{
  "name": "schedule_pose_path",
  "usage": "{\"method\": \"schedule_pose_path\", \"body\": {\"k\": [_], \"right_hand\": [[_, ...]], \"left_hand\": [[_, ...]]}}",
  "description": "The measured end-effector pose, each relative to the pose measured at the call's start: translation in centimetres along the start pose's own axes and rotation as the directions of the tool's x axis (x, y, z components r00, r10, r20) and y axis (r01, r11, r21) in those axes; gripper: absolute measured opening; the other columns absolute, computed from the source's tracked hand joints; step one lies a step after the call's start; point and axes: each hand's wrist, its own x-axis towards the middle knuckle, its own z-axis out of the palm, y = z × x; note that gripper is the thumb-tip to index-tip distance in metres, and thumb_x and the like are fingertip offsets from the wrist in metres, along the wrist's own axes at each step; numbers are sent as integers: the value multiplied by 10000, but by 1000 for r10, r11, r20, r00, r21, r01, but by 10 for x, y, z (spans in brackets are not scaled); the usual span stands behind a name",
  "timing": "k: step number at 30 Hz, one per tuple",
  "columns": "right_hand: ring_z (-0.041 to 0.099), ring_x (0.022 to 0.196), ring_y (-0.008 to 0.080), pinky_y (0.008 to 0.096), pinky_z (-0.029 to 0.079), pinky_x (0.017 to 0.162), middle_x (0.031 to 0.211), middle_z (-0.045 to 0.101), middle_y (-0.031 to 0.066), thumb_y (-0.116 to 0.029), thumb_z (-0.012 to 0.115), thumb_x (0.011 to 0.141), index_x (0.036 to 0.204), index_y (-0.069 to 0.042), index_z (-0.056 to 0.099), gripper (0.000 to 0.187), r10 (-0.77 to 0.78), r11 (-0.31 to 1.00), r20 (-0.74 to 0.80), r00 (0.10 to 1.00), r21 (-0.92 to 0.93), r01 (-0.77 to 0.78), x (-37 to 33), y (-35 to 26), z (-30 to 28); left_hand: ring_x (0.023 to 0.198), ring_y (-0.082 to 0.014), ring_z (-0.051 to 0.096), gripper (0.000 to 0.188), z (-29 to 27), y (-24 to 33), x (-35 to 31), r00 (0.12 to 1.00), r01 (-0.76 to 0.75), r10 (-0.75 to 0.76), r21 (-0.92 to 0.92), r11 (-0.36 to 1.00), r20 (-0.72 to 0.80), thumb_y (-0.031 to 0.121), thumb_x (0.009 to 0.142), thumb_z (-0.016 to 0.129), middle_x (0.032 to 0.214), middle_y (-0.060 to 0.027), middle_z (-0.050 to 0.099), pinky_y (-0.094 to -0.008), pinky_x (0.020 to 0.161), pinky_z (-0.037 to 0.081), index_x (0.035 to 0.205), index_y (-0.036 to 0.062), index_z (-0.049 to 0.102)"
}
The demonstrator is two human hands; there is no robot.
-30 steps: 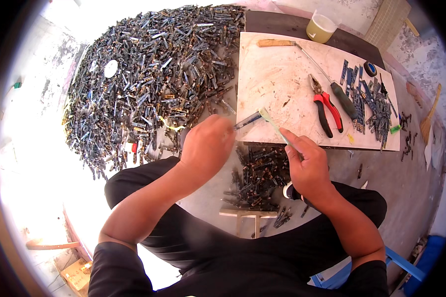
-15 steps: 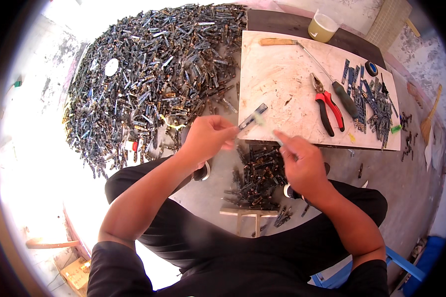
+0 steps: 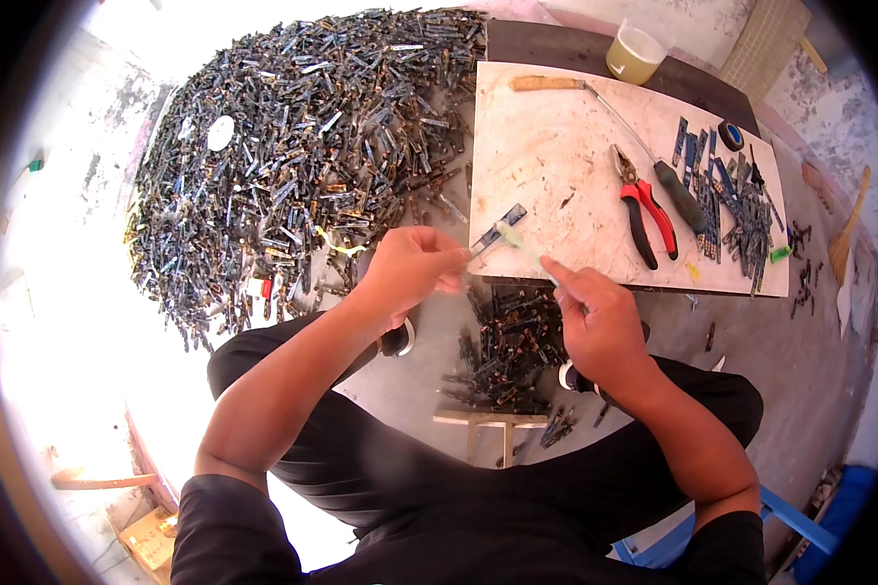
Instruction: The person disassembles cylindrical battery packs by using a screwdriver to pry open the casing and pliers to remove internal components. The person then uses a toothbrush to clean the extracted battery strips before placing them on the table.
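Note:
My left hand (image 3: 415,268) pinches the near end of a narrow dark strip (image 3: 513,214), which looks like a small circuit board and slants up over the board's left front edge. In my right hand (image 3: 598,317) is a slim, pale green brush (image 3: 510,235), its forefinger stretched along the handle. The brush head meets or overlaps the strip at about its middle; whether it presses on it is too blurred to tell. Beyond both hands lies the stained, pale work board (image 3: 537,146).
Red-and-black pliers (image 3: 651,210), a screwdriver (image 3: 680,195), a wooden-handled tool (image 3: 546,84), a blue tape roll (image 3: 731,136) and several dark strips (image 3: 746,219) lie on the board. Behind stands a cup (image 3: 636,54). A large heap of strips (image 3: 302,146) fills the left; a smaller pile (image 3: 512,351) lies between my feet.
The brush has shifted slightly, and its head now shows more clearly against the strip. My left hand and the strip have hardly moved.

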Motion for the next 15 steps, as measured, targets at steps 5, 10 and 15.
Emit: {"method": "schedule_pose_path", "body": {"k": [5, 10, 15], "right_hand": [[661, 799, 378, 445, 544, 746, 874, 653, 179, 84, 598, 915, 1335, -40, 743, 461, 0, 1000, -12, 1000, 25, 1, -3, -1, 2], [659, 793, 382, 448, 542, 744, 869, 649, 188, 80, 600, 916, 1337, -30, 742, 457, -45, 999, 25, 999, -30, 45, -6, -4, 3], [660, 791, 383, 445, 543, 732, 863, 647, 181, 80, 605, 912, 1322, -29, 748, 447, -43, 999, 18, 999, -24, 43, -5, -5, 3]], "left_hand": [[687, -124, 707, 154, 0, -1, 0, 1000, -18, 18, 10, 1000, 11, 123, 989, 796, 845, -49, 727, -312, 742, 634, 928, 5, 719], [692, -123, 708, 158, 3, 4, -2, 1000, -3, 3, 14, 1000, -6, 123, 990, 794, 848, -51, 726, -314, 747, 633, 928, 0, 716], [693, -124, 711, 152, 3, 2, -1, 1000, -21, 21, 21, 1000, -7, 118, 987, 796, 833, -54, 725, -302, 723, 625, 938, -1, 716]]}}
